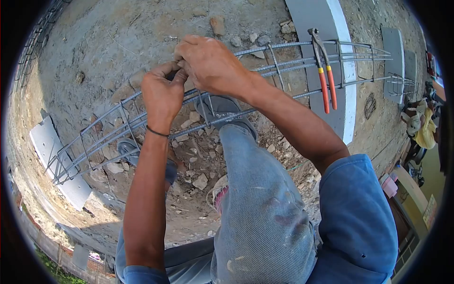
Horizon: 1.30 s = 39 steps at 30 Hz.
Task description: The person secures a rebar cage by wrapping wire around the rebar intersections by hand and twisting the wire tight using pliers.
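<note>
Head | L hand (163, 90) + R hand (204, 61): fingertips pinched tog, obj unclear | step: prob 2-hand fiddling @ steel cage (208, 125) | nxt: needs steady pinch

Single head-worn cam, looks forward and steeply down along wearer's own arms. Fisheye wide angle, dark rounded border. Left hand (163, 92) and right hand (204, 64) close, above frame centre; trouser leg (257, 203) lower middle; ground (127, 28) beyond.

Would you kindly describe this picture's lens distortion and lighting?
Head view: strong fisheye, black corners, rebar cage looks bowed; head view: bright far-left ground contrasts with central shade; head view: left hand, right hand and pliers look fairly sharp.
</note>
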Each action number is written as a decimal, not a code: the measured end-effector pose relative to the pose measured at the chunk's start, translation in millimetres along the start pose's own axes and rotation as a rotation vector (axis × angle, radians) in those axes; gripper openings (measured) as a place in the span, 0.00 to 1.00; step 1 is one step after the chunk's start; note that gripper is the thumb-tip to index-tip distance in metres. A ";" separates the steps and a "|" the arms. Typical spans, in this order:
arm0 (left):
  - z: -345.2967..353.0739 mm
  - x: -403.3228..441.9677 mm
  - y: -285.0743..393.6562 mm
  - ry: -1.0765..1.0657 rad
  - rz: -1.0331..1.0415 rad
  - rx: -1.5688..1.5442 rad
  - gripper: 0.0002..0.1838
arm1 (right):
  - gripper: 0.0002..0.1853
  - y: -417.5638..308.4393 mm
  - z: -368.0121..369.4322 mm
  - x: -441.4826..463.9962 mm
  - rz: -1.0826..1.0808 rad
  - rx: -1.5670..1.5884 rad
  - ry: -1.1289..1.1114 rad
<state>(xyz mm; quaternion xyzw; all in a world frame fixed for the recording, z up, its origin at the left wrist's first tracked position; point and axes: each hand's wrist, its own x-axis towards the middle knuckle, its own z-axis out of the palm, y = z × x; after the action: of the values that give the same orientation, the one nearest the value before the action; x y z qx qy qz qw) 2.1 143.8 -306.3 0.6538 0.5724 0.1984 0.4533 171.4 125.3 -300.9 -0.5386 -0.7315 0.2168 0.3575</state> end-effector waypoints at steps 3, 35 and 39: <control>-1.5 0.2 6.2 -0.035 -0.026 -0.088 0.09 | 0.10 6.7 -17.3 9.2 0.174 0.122 0.000; -10.5 3.0 16.1 -0.019 -0.089 0.034 0.29 | 0.17 19.2 -14.8 48.7 1.090 0.581 -0.350; -9.4 2.8 18.8 -0.040 -0.111 0.045 0.28 | 0.12 25.3 -15.2 49.4 1.135 0.662 -0.458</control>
<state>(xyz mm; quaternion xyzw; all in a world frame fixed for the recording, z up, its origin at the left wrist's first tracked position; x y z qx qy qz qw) 6.3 151.1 -286.8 0.6351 0.6028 0.1469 0.4600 190.9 179.1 -294.5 -0.6412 -0.2889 0.6900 0.1712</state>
